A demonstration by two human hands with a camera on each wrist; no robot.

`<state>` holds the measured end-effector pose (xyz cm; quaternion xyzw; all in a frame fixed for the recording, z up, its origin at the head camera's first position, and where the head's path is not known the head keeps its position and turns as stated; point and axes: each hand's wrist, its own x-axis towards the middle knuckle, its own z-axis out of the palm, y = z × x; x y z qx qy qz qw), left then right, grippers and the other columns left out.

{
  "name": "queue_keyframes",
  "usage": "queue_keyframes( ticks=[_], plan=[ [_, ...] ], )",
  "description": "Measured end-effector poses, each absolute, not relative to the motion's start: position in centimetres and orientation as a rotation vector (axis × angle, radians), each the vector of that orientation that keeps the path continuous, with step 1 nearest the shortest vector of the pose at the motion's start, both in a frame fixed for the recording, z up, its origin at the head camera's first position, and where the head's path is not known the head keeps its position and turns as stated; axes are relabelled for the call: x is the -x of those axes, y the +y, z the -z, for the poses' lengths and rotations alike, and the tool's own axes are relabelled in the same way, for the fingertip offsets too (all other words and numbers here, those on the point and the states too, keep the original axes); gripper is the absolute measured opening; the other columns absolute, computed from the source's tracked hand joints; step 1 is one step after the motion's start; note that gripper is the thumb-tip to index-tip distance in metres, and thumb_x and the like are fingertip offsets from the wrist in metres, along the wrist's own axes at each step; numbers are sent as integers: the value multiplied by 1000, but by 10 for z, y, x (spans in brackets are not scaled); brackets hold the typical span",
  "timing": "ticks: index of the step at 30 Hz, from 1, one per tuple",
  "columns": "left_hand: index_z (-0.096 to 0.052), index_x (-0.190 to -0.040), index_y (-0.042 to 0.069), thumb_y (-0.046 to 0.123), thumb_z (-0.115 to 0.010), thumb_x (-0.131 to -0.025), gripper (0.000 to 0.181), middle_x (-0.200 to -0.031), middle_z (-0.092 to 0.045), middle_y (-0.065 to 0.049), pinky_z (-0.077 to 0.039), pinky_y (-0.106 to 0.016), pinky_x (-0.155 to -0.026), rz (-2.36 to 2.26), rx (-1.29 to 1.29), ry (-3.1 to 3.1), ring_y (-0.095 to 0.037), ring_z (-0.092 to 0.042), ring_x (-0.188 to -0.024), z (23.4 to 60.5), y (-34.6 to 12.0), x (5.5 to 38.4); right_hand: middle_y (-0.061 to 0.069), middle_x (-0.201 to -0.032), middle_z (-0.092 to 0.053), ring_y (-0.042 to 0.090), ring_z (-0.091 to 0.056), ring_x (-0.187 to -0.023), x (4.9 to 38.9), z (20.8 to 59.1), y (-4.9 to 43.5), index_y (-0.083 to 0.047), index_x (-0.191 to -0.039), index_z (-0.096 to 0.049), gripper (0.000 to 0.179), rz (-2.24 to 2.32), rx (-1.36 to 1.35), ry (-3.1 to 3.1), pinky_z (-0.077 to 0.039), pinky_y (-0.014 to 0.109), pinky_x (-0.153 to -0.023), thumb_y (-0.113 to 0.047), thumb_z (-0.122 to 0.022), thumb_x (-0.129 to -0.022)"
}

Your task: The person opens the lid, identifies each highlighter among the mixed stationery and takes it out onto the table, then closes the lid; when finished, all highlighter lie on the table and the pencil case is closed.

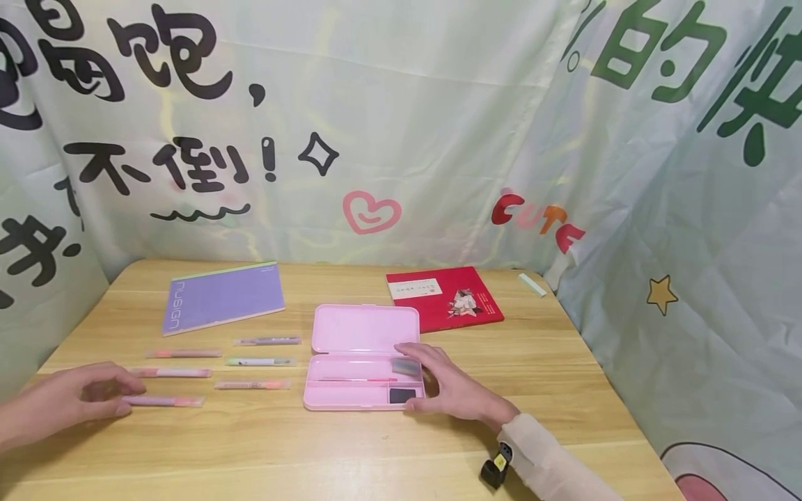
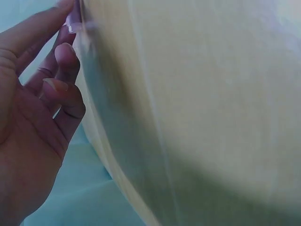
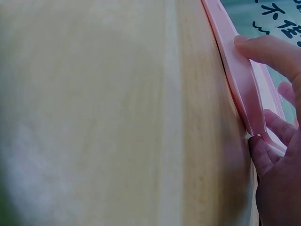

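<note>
My left hand [image 1: 78, 402] pinches the left end of a purple marker pen [image 1: 164, 401] lying low on the table's left side; the pen's purple end [image 2: 74, 20] shows at the fingertips in the left wrist view. My right hand [image 1: 454, 386] grips the right end of an open pink pencil case [image 1: 347, 398], its thumb against the front wall [image 3: 242, 77]. Inside the case are a thin pink stick [image 1: 363, 380], a grey-blue block [image 1: 406, 367] and a black piece [image 1: 401, 396] in the right front compartment.
Several more marker pens [image 1: 257, 362] lie in two loose columns left of the case. Behind them is a purple notebook [image 1: 225, 299]. A red book [image 1: 447, 299] lies behind the case, and a small pale strip [image 1: 532, 284] near the back right corner. Printed cloth [image 1: 438, 139] surrounds the table.
</note>
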<state>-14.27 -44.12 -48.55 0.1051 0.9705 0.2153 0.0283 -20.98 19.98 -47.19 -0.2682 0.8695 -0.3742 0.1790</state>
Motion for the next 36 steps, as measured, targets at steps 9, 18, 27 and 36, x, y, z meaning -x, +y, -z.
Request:
queue_keyframes(
  ticks=[9, 18, 27, 36],
  plan=[
    [-77, -122, 22, 32, -74, -105, 19, -85, -70, 10, -45, -26, -58, -863, -267, 2948, -3, -58, -70, 458, -403, 144, -4, -175, -32, 29, -30, -157, 212, 474, 202, -47, -166, -36, 93, 1072, 794, 2453, -35, 73, -124, -43, -88, -89],
    [-76, -127, 22, 30, -79, -102, 27, -120, -79, -1, -57, -28, -82, -1023, -449, 2962, 2, -69, -99, 432, -306, 169, -5, -175, -32, 28, -29, -157, 212, 475, 203, -50, -165, -35, 94, 1060, 788, 2456, -36, 72, -124, -46, -89, -89],
    [-74, -131, 13, 22, -78, -102, 31, -137, -73, -10, -64, -43, -83, -1240, -538, 2828, -30, -74, -118, 436, -224, 190, -3, -175, -33, 29, -30, -157, 213, 476, 202, -48, -166, -35, 94, 1055, 790, 2465, -36, 74, -123, -46, -88, -89],
    [-74, -125, 16, 15, -79, -100, 25, -141, -65, -11, -64, -38, -81, -1321, -467, 2705, -35, -67, -125, 444, -178, 188, -5, -175, -31, 29, -28, -159, 210, 475, 202, -51, -164, -37, 93, 1090, 764, 2456, -33, 73, -125, -44, -90, -88]
  ],
)
